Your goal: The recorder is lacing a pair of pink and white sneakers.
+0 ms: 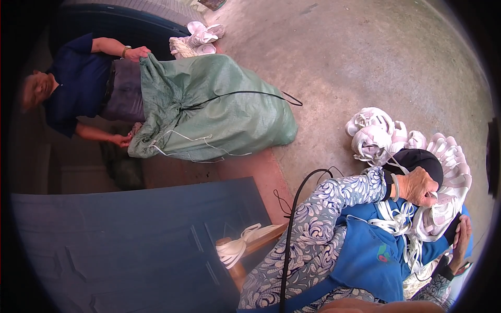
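Observation:
My left hand (415, 188), in a patterned sleeve with a light bracelet at the wrist, is closed in a pinch on a white shoelace (434, 194). Just below it a pale pink and white sneaker (436, 216) rests at my lap. My right hand (461, 239) lies beside the shoe with its fingers stretched out, next to dark cloth; whether it touches the shoe I cannot tell. Bundles of white laces (395, 219) lie over my blue apron (360, 255). A curved row of similar sneakers (370, 141) sits on the floor beyond my hands.
At left a person (78, 83) in dark blue grips the top of a big green woven sack (229, 115). More shoes (197, 39) lie behind the sack. A blue panelled door (120, 240) fills the lower left. White laces (241, 245) hang on a wooden frame (266, 238).

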Demonstrator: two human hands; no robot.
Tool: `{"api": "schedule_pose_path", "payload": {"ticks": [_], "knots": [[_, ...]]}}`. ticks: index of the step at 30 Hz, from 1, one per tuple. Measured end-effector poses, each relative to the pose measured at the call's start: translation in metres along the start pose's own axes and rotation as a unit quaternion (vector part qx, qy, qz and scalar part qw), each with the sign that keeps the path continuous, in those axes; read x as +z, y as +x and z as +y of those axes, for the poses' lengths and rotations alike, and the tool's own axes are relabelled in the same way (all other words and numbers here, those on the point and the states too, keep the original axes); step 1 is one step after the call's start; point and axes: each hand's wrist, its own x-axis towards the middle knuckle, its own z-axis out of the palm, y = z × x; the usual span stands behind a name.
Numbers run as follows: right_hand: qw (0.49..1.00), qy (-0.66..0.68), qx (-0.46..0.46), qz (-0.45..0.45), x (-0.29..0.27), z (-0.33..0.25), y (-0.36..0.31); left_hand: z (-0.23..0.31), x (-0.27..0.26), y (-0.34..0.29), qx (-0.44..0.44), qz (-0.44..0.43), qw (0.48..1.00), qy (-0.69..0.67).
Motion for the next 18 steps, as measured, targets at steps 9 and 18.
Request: {"api": "schedule_pose_path", "payload": {"ticks": [9, 18], "knots": [[1.000, -0.001, 0.013, 0.008, 0.0001, 0.0012, -0.0021, 0.0022, -0.0011, 0.0012, -0.003, -0.006, 1.000, -0.004], [1.000, 0.007, 0.007, -0.006, 0.0029, -0.0031, 0.0000, 0.0002, -0.0023, -0.0002, -0.008, -0.013, 1.000, 0.000]]}}
